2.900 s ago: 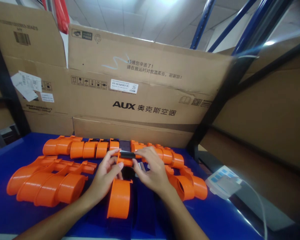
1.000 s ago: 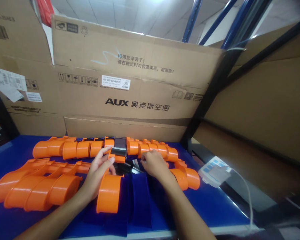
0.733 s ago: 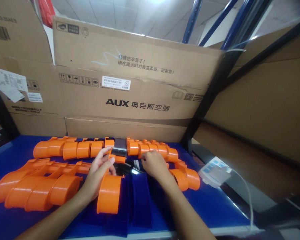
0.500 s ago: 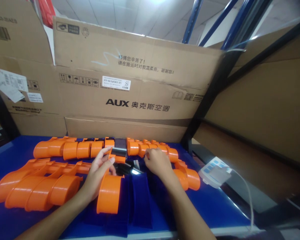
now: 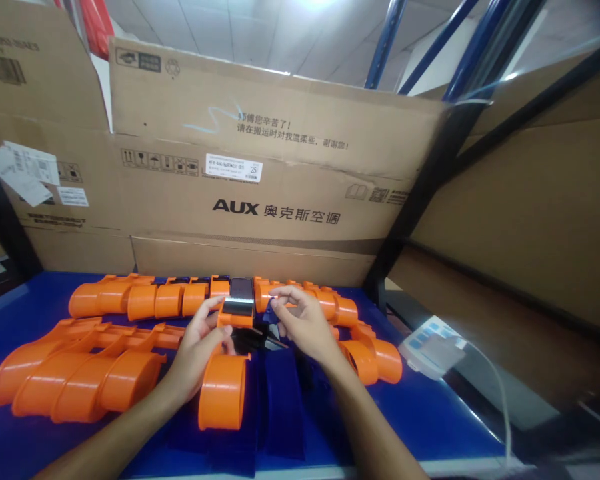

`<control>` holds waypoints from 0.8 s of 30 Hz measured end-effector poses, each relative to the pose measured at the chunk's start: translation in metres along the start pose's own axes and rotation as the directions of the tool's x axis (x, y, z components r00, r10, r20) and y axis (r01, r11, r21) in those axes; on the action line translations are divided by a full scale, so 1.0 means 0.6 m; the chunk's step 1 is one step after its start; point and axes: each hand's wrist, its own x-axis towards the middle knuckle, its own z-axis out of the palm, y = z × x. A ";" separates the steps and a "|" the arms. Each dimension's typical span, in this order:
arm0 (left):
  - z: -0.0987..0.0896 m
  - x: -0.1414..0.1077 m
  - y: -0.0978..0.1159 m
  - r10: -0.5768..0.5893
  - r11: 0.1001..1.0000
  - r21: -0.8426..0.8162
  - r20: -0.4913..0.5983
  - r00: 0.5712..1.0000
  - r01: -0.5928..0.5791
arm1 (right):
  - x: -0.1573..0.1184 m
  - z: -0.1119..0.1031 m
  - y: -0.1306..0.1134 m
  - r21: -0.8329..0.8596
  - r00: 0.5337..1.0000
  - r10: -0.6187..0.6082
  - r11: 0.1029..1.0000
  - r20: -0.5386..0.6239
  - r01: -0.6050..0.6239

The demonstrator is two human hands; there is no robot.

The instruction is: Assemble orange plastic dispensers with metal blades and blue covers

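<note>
My left hand [image 5: 200, 343] is closed around an orange tape dispenser [image 5: 223, 390], which has a serrated metal edge and a dark roll at its far end. To its right, my right hand [image 5: 300, 320] pinches a small dark blue piece [image 5: 269, 311] between thumb and fingers. Under and between the hands lie black-handled scissors [image 5: 253, 339], partly hidden. Dark blue flat strips [image 5: 284, 407] rest on the blue table near the front.
Several orange dispensers [image 5: 85, 387] lie at the left, with more [image 5: 167, 300] along the back and at the right [image 5: 387, 360]. A white device with a cable [image 5: 433, 347] sits at the right edge. A large cardboard box [image 5: 280, 247] stands behind.
My right hand has moved left from the dispensers at the back right, and a small blue piece now shows at its fingertips. My left hand and its dispenser have shifted slightly.
</note>
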 end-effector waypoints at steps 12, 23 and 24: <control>-0.009 0.005 -0.014 0.026 0.997 0.075 -0.008 1.000 -0.026 | -0.012 0.029 0.003 0.201 0.998 -0.045 0.979 0.037 0.037; -0.002 0.003 -0.005 0.054 0.996 0.078 -0.031 0.998 -0.052 | -0.028 0.029 -0.010 -0.355 0.935 -0.353 0.869 0.040 0.344; -0.001 0.002 -0.004 0.058 0.995 0.078 -0.030 0.998 -0.055 | -0.027 0.029 -0.011 -0.373 0.926 -0.373 0.854 0.048 0.364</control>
